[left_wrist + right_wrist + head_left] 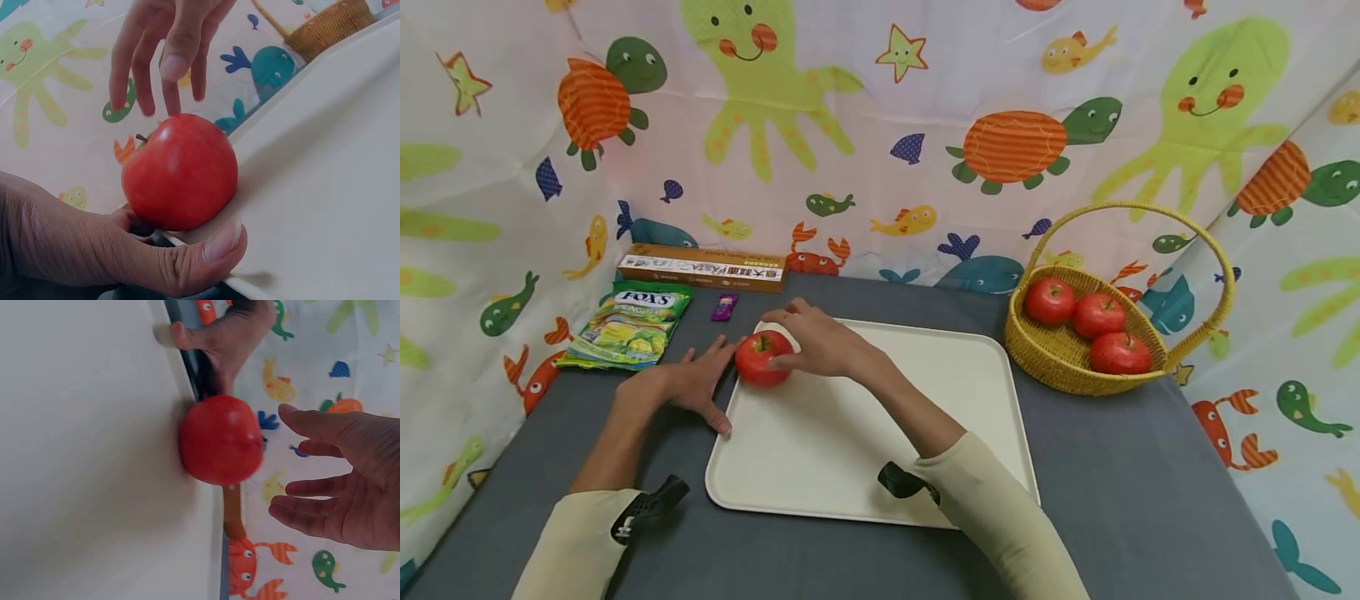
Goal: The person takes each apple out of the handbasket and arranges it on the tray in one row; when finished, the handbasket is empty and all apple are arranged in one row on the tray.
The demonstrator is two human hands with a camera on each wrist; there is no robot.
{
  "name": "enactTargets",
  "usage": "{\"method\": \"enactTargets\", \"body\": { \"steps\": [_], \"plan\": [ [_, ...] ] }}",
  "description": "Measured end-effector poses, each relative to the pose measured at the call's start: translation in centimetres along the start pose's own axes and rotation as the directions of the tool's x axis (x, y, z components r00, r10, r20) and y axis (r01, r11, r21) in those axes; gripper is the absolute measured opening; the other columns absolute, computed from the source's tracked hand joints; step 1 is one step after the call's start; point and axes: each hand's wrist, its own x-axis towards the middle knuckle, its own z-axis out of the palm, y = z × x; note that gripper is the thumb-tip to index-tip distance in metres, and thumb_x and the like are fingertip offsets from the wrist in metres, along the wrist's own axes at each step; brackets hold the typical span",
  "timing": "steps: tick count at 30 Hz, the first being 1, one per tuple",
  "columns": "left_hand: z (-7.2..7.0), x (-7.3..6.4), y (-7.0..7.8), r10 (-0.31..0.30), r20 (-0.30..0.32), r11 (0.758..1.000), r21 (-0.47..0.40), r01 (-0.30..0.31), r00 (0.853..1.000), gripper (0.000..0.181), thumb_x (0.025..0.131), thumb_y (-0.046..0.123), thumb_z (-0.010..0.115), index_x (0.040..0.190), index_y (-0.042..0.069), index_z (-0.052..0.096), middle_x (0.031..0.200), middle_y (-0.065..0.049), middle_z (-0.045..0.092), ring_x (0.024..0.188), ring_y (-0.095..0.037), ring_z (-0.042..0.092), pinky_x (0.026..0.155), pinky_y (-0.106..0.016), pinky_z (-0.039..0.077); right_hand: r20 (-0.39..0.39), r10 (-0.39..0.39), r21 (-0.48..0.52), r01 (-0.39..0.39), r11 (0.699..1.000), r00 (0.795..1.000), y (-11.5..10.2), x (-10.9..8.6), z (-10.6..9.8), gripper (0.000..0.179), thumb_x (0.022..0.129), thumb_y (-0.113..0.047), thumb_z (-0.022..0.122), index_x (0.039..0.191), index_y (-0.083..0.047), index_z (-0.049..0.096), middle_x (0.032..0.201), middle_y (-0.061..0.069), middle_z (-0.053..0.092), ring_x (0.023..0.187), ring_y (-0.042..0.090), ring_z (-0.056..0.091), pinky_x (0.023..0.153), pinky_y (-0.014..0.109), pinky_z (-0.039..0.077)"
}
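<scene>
A red apple sits on the far left corner of a cream tray. Its short stem shows in the left wrist view, where the apple rests by the tray's edge. My right hand hovers over the apple with fingers spread; in the right wrist view a gap separates this hand from the apple. At the tray's left edge is my left hand, fingers loosely spread and thumb over the rim. From its own wrist view, the left thumb lies just in front of the apple.
Right of the tray stands a yellow wicker basket with a tall handle, holding three red apples. A green candy bag, a small purple packet and a long pasta box lie at the back left, before a printed curtain.
</scene>
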Motion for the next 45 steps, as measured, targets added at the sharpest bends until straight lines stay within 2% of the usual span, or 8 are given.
{"method": "enactTargets", "body": {
  "steps": [5, 10, 15, 21, 31, 36, 40, 45],
  "plan": [
    [-0.6, -1.4, 2.4, 0.009, 0.035, 0.999, -0.044, -0.007, 0.999, 0.157, 0.058, 0.069, 0.092, 0.165, 0.001, -0.001, 0.170, -0.037, -0.008, 0.159, -0.055, -0.014, 0.123, -0.078, -0.010, -0.035, 0.000, 0.038, 0.002, 0.999, 0.999, 1.1, -1.9, -1.3, 0.069, 0.095, -0.032, 0.079, 0.155, -0.016, 0.050, 0.150, 0.013, 0.051, 0.136, 0.027, 0.054, 0.110, 0.043, 0.056],
    [-1.1, -1.9, 3.1, -0.001, 0.043, 1.000, -0.027, 0.002, 0.999, 0.151, 0.063, 0.058, 0.095, 0.163, -0.004, -0.001, 0.169, -0.039, -0.009, 0.157, -0.058, -0.012, 0.122, -0.079, -0.008, -0.086, 0.028, 0.046, -0.024, 0.999, 0.996, 2.2, -4.1, -3.7, 0.067, 0.097, -0.033, 0.077, 0.155, -0.016, 0.050, 0.155, 0.014, 0.048, 0.140, 0.029, 0.051, 0.113, 0.047, 0.054],
    [-1.0, -1.9, 3.2, 0.014, 0.038, 1.000, -0.024, -0.013, 0.999, 0.150, 0.064, 0.055, 0.096, 0.163, -0.005, 0.000, 0.168, -0.040, -0.007, 0.157, -0.058, -0.012, 0.121, -0.080, -0.008, -0.117, 0.056, 0.020, -0.054, 0.998, 0.992, 3.8, -6.5, -6.1, 0.064, 0.099, -0.033, 0.074, 0.155, -0.014, 0.050, 0.154, 0.015, 0.049, 0.139, 0.029, 0.053, 0.114, 0.047, 0.053],
    [-1.1, -1.7, 3.1, -0.006, 0.045, 1.000, -0.030, 0.007, 0.999, 0.150, 0.064, 0.056, 0.095, 0.164, -0.003, -0.001, 0.169, -0.039, -0.009, 0.157, -0.059, -0.013, 0.122, -0.079, -0.009, -0.141, 0.100, 0.011, -0.099, 0.995, 0.985, 6.1, -8.8, -8.3, 0.063, 0.099, -0.031, 0.074, 0.155, -0.013, 0.050, 0.154, 0.017, 0.049, 0.134, 0.032, 0.057, 0.112, 0.050, 0.054],
    [-1.2, -1.9, 3.0, -0.018, 0.055, 0.999, -0.044, 0.021, 0.998, 0.150, 0.065, 0.055, 0.095, 0.165, 0.000, -0.004, 0.169, -0.038, -0.011, 0.155, -0.062, -0.014, 0.121, -0.079, -0.010, -0.183, 0.198, -0.016, -0.204, 0.979, 0.963, 10.3, -11.9, -10.9, 0.064, 0.099, -0.027, 0.073, 0.155, -0.009, 0.049, 0.159, 0.023, 0.046, 0.144, 0.041, 0.049, 0.115, 0.059, 0.049],
    [-1.3, -2.1, 3.0, -0.018, 0.046, 0.999, -0.040, 0.020, 0.999, 0.151, 0.065, 0.055, 0.095, 0.164, -0.002, -0.003, 0.169, -0.039, -0.010, 0.155, -0.062, -0.013, 0.121, -0.079, -0.009, -0.222, 0.224, -0.003, -0.231, 0.973, 0.949, 12.0, -13.6, -12.0, 0.063, 0.100, -0.026, 0.072, 0.155, -0.007, 0.048, 0.154, 0.027, 0.048, 0.135, 0.043, 0.055, 0.109, 0.061, 0.053],
    [-1.2, -2.0, 2.9, -0.012, 0.050, 0.999, -0.044, 0.014, 0.999, 0.151, 0.065, 0.055, 0.095, 0.164, -0.001, -0.003, 0.169, -0.038, -0.010, 0.156, -0.060, -0.014, 0.121, -0.080, -0.009, -0.254, 0.274, 0.032, -0.275, 0.961, 0.928, 13.4, -15.2, -12.8, 0.061, 0.100, -0.026, 0.072, 0.153, -0.006, 0.050, 0.154, 0.026, 0.047, 0.129, 0.043, 0.058, 0.103, 0.061, 0.057],
    [-1.0, -1.8, 2.7, -0.011, 0.045, 0.999, -0.047, 0.013, 0.999, 0.150, 0.065, 0.055, 0.095, 0.165, 0.002, -0.004, 0.170, -0.038, -0.009, 0.157, -0.059, -0.014, 0.121, -0.079, -0.009, -0.270, 0.298, 0.007, -0.308, 0.951, 0.915, 16.0, -16.3, -13.8, 0.056, 0.102, -0.024, 0.069, 0.151, -0.002, 0.052, 0.151, 0.027, 0.052, 0.124, 0.044, 0.060, 0.103, 0.061, 0.055]
  ]
}}
